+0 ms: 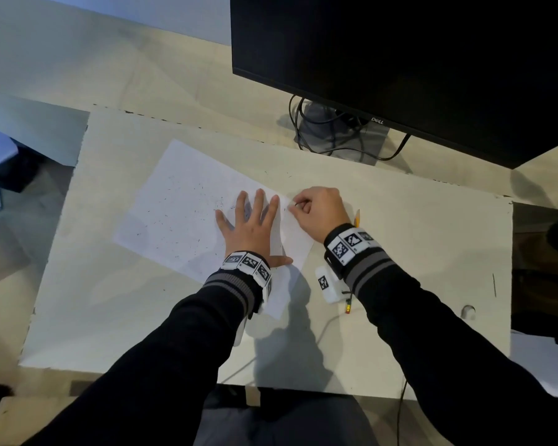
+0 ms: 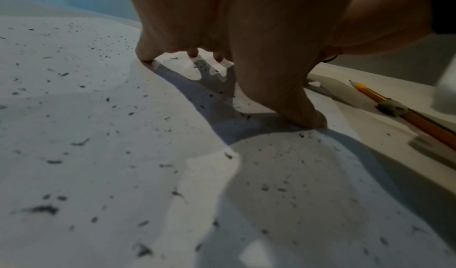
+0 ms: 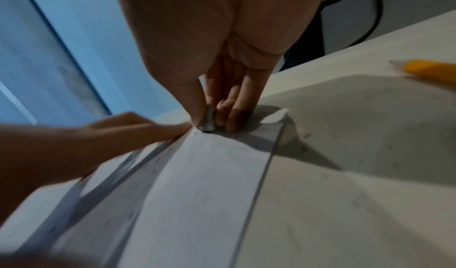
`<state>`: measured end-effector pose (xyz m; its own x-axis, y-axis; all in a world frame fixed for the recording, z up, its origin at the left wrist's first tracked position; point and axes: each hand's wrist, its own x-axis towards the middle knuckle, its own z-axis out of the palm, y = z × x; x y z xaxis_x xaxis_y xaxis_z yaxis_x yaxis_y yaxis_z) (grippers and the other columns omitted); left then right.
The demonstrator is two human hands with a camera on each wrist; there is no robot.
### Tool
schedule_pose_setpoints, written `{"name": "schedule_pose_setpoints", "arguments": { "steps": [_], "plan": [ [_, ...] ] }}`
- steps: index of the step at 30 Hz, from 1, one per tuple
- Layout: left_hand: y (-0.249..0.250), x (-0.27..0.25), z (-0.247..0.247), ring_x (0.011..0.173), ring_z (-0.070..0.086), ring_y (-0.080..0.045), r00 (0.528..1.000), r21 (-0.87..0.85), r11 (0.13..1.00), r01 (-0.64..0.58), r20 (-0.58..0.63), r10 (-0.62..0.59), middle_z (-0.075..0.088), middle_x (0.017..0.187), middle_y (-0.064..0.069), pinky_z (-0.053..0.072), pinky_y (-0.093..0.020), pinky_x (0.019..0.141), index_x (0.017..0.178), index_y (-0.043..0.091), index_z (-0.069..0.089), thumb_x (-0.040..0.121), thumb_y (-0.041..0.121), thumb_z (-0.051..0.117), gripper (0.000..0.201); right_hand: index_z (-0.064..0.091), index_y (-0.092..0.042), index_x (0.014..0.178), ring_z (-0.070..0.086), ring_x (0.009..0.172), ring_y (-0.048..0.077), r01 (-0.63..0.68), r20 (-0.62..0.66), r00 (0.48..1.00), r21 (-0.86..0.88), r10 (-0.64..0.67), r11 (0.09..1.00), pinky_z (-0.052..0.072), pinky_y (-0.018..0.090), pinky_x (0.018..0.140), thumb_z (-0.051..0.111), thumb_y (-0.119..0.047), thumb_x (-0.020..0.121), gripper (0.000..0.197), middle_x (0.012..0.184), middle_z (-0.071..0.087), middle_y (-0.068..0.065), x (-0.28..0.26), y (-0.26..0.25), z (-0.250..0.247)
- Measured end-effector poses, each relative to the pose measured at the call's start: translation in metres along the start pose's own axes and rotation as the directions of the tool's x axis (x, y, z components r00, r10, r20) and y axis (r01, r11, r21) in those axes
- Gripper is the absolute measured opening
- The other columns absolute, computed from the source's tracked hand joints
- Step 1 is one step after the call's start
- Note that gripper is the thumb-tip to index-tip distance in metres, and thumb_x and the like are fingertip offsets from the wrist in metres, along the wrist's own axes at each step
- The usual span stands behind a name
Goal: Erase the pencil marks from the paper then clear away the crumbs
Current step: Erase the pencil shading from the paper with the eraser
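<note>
A white sheet of paper lies at an angle on the white desk, speckled with dark eraser crumbs. My left hand lies flat on the paper's right part, fingers spread and straight, pressing it down. My right hand is at the paper's far right corner, thumb and fingers pinching a small grey eraser whose tip touches the paper. Faint pencil marks show beside my left fingertips.
A yellow pencil lies on the desk right of the paper, partly under my right wrist. A black monitor with stand and cables stands at the back right. A thin cable runs near the front edge.
</note>
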<state>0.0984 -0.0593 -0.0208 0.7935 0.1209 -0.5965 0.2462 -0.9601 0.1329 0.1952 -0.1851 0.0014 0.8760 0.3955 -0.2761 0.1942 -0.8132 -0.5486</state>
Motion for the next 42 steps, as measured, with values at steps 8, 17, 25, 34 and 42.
{"name": "schedule_pose_setpoints", "arguments": {
  "steps": [8,17,25,34,42],
  "plan": [
    [0.001,0.001,-0.001,0.147,-0.022,-0.035,1.0,0.006,1.0,0.005,0.011,-0.005,-0.026,0.161,0.0,0.008,-0.074,0.11,0.15,0.032,-0.028,0.066,0.087,0.055,0.131,0.076,-0.014,0.089,0.06,0.071,0.011,0.023,0.039,0.999,-0.006,-0.023,1.0,0.055,0.029,0.077,0.07,-0.022,0.086,0.01,0.077,0.067,-0.004,-0.01,-0.003,0.006],
    [0.0,0.002,0.0,0.148,-0.02,-0.035,1.0,0.023,1.0,0.003,0.006,-0.003,-0.026,0.161,0.0,0.01,-0.073,0.11,0.15,0.033,-0.029,0.066,0.09,0.051,0.129,0.076,-0.014,0.09,0.059,0.073,0.012,0.019,0.099,0.995,-0.029,-0.016,0.999,0.054,0.029,0.078,0.07,-0.019,0.085,0.01,0.076,0.064,-0.006,-0.019,0.0,-0.001],
    [0.001,0.002,0.001,0.148,-0.02,-0.036,1.0,0.047,0.999,-0.009,-0.004,0.009,-0.026,0.161,-0.001,0.011,-0.073,0.11,0.146,0.043,-0.03,0.066,0.091,0.05,0.123,0.075,-0.013,0.093,0.059,0.077,0.014,0.03,0.112,0.993,-0.038,-0.026,0.999,0.053,0.028,0.078,0.07,-0.021,0.086,0.011,0.08,0.064,-0.003,-0.032,-0.001,0.004],
    [0.0,0.001,0.001,0.148,-0.02,-0.036,1.0,0.049,0.999,-0.006,-0.007,0.007,-0.027,0.161,-0.001,0.011,-0.074,0.11,0.147,0.043,-0.029,0.066,0.09,0.05,0.123,0.074,-0.012,0.094,0.062,0.082,0.017,0.006,0.08,0.997,-0.053,-0.002,0.999,0.052,0.028,0.08,0.067,-0.019,0.089,0.011,0.09,0.068,0.002,-0.039,0.003,0.009],
    [0.0,0.0,-0.001,0.148,-0.02,-0.035,1.0,0.055,0.999,-0.004,0.002,0.004,-0.028,0.161,-0.001,0.009,-0.073,0.111,0.148,0.042,-0.028,0.066,0.091,0.048,0.122,0.074,-0.013,0.099,0.062,0.089,0.017,-0.072,-0.033,0.997,-0.077,0.07,0.994,0.045,0.022,0.076,0.065,-0.02,0.091,0.014,0.098,0.069,0.001,-0.025,0.014,-0.005]
  ]
}}
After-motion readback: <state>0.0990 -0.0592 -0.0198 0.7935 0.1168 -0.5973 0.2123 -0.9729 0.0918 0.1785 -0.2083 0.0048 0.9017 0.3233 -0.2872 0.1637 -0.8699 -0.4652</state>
